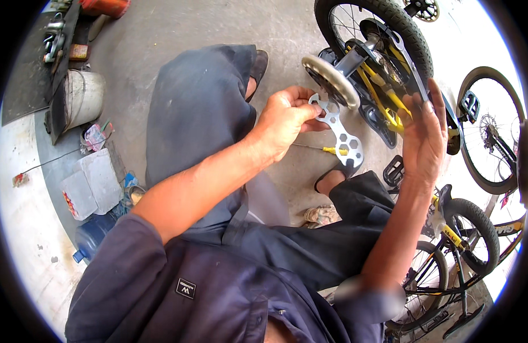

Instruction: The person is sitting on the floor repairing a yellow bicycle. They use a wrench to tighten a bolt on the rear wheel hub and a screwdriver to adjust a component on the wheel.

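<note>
My left hand (287,117) pinches a flat silver multi-hole wrench (336,128) by its upper end, fingers closed, with the other end hanging free. My right hand (427,137) is at the lower end of a long silver spanner (409,60), which lies between its thumb and fingers. The spanner's far end reaches the hub area of a small yellow and black bicycle's wheel (424,51). Just beyond my left hand, a small training wheel (339,80) sticks out from that bicycle. A screwdriver with a yellow handle (335,151) lies on the floor beneath the multi-hole wrench, partly covered by it.
More bicycles stand on the right, one with a large wheel (485,134), another yellow and black (449,234). At left are a white bucket (84,98), a flattened cardboard piece (92,183) and a blue water jug (95,237). My bent legs (198,108) flank the working space.
</note>
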The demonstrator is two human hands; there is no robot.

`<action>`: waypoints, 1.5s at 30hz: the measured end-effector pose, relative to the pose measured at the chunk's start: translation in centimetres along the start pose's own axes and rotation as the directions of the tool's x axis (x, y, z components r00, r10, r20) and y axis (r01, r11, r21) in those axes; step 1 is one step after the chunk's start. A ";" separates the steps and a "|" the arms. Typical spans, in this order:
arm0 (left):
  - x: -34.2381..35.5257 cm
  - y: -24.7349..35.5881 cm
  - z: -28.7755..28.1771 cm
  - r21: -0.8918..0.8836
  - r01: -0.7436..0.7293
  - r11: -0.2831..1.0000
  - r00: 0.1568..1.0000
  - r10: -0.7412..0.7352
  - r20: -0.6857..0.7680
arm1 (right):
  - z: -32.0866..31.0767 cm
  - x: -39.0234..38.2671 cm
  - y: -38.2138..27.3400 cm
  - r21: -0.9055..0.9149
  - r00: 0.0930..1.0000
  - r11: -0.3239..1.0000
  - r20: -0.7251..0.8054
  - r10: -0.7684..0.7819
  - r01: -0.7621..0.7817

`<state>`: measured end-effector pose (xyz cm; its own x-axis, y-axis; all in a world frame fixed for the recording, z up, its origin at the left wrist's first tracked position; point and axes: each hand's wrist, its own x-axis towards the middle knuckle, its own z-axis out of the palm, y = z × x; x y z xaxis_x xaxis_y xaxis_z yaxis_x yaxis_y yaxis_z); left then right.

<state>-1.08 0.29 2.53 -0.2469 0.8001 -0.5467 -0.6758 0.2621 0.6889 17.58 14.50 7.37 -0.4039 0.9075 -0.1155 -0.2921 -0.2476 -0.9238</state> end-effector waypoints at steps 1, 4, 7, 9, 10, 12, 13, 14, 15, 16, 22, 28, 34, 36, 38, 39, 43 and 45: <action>-0.1 0.1 -0.1 0.045 -0.010 0.999 1.000 0.010 -0.003 | 0.0 -0.6 -0.2 -0.067 0.999 0.998 -0.037 -0.016 0.014; -0.7 1.0 -0.3 0.195 -0.054 0.979 0.997 0.065 -0.049 | -0.6 -2.2 0.0 -0.195 0.996 0.980 -0.065 -0.061 0.047; -0.5 2.2 -1.5 0.322 -0.068 0.944 0.990 0.104 -0.096 | -1.0 -4.0 -0.3 -0.180 0.998 0.984 -0.051 -0.024 0.014; -0.7 3.3 -2.2 0.325 -0.101 0.940 0.985 0.140 -0.100 | -1.1 -4.7 -0.2 -0.199 0.999 0.980 -0.039 0.010 -0.018; -0.9 3.8 -2.3 0.311 -0.107 0.944 0.982 0.149 -0.115 | -1.2 -5.0 0.0 -0.211 0.999 0.977 -0.034 0.028 -0.035; -1.2 4.1 -2.9 0.298 -0.080 0.951 0.987 0.116 -0.107 | -1.6 -5.3 0.1 -0.206 0.998 0.977 -0.015 0.056 -0.057; -1.2 4.0 -3.3 0.301 -0.057 0.952 0.991 0.091 -0.099 | -1.5 -5.4 0.1 -0.207 0.998 0.976 -0.020 0.064 -0.066; -1.2 3.8 -3.5 0.304 -0.034 0.952 0.994 0.065 -0.090 | -1.5 -5.6 0.1 -0.208 0.997 0.975 -0.026 0.071 -0.075; -1.2 3.6 -3.5 0.323 -0.018 0.946 0.996 0.044 -0.075 | -1.6 -5.7 0.1 -0.199 0.997 0.977 -0.033 0.072 -0.077; -1.3 3.6 -3.5 0.321 -0.008 0.947 0.996 0.035 -0.078 | -1.6 -5.6 0.0 -0.189 0.997 0.979 -0.034 0.075 -0.080; -1.9 3.6 -2.6 0.236 0.013 0.972 1.000 -0.015 0.006 | -1.8 -6.3 -0.7 -0.108 0.997 0.994 -0.074 -0.019 0.011; -2.5 4.3 -2.2 0.235 -0.021 0.972 0.996 -0.002 0.095 | -2.5 -7.7 -1.2 -0.113 0.991 0.994 -0.129 -0.026 0.012; -1.9 4.2 -2.6 0.260 -0.028 0.965 0.996 0.004 0.094 | -2.7 -6.9 -0.4 -0.183 0.994 0.983 -0.108 -0.004 -0.016; -1.6 4.1 -2.6 0.257 -0.028 0.966 0.995 0.003 0.100 | -2.3 -6.5 -0.3 -0.315 0.991 0.949 -0.126 -0.036 -0.005; -1.3 3.8 -2.3 0.248 -0.023 0.968 0.994 -0.005 0.114 | -2.7 -6.2 -0.2 -0.328 0.991 0.944 -0.132 -0.020 -0.025; -1.3 3.7 -2.1 0.242 -0.014 0.970 0.992 -0.016 0.121 | -2.8 -6.0 -0.2 -0.327 0.991 0.944 -0.133 -0.008 -0.036; -1.3 3.1 -1.8 0.237 0.014 0.971 0.988 -0.049 0.144 | -3.8 -5.5 -0.2 -0.157 0.998 0.986 -0.038 0.043 -0.049; -1.5 2.6 -1.6 0.267 0.034 0.963 0.988 -0.074 0.139 | -3.6 -5.5 -0.2 -0.083 0.999 0.995 -0.001 0.050 -0.050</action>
<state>-3.56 -1.09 4.44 -0.0974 0.8459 -0.5244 -0.4737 0.4240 0.7719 22.96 10.72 6.86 -0.4175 0.8941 -0.1622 -0.1988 -0.2640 -0.9438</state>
